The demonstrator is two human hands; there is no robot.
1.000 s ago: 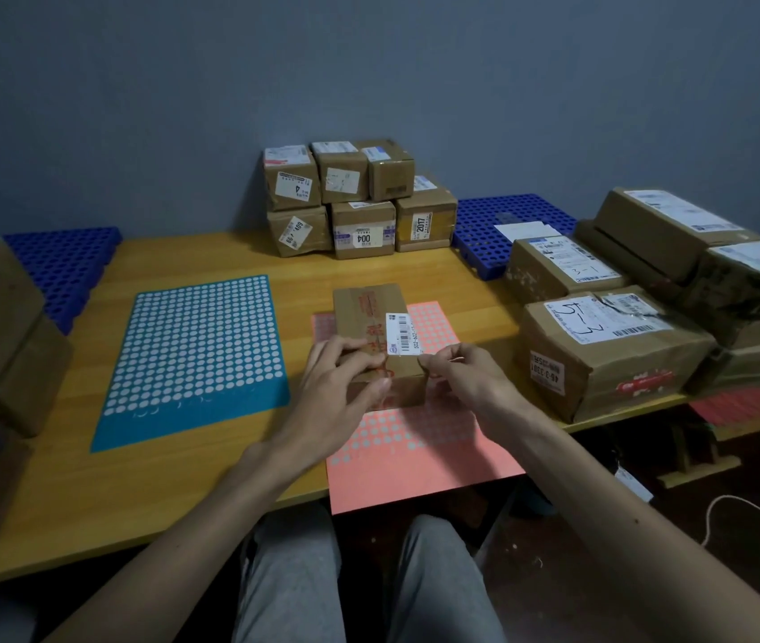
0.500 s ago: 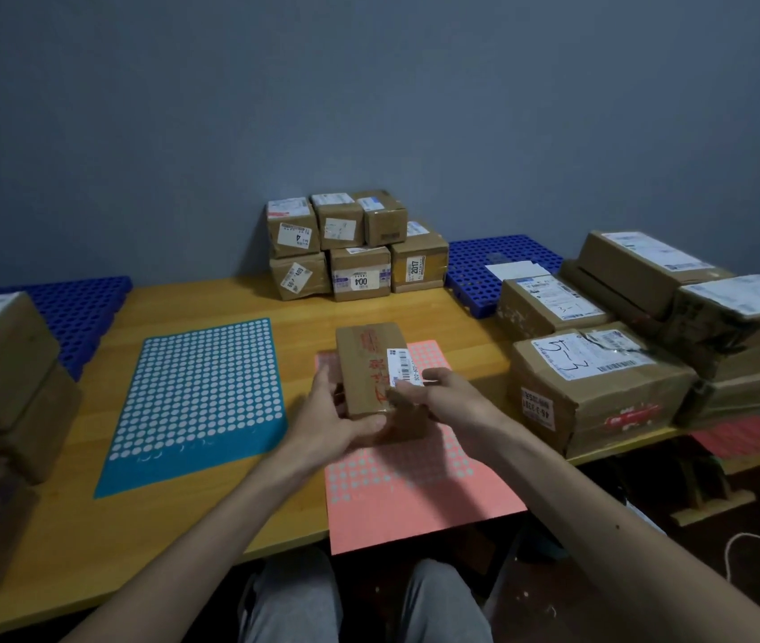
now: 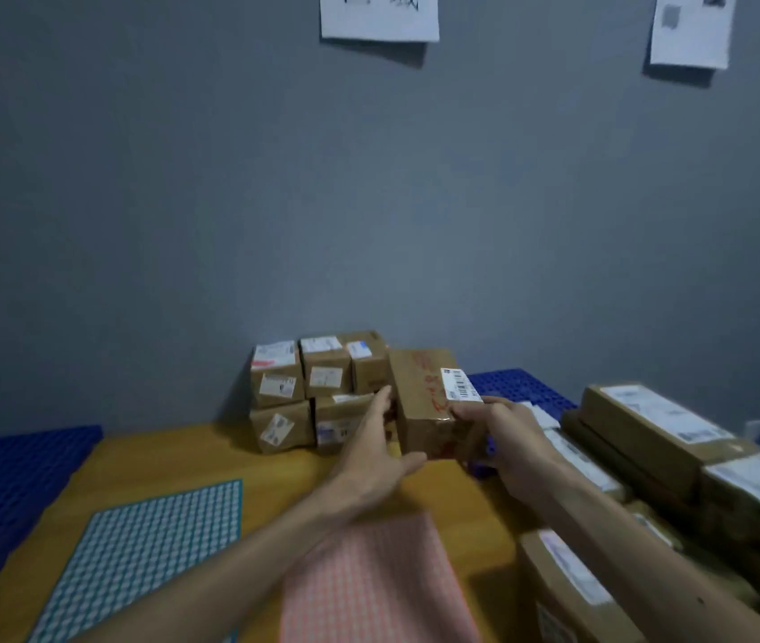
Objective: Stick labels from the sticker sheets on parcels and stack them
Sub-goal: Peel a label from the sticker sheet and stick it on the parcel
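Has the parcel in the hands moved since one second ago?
Yes. The parcel left the pink sticker sheet and now is farther back, beside the stack of parcels by the wall.

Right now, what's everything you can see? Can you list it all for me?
held parcel: one, brown with a white barcode label, in the air beside the stack.
parcel stack: at least five showing, brown with white labels, back of the table against the wall.
other parcels: several, brown, piled on the right.
teal sticker sheet: one, teal with white dots, on the table, left.
pink sticker sheet: one, pink with white dots, near edge of the table.
table: one, yellow wood.
grid mats: two, blue, far left and back right.
papers: two, white, on the grey wall.
left hand: flat against the held parcel's left side.
right hand: grips its near right corner.
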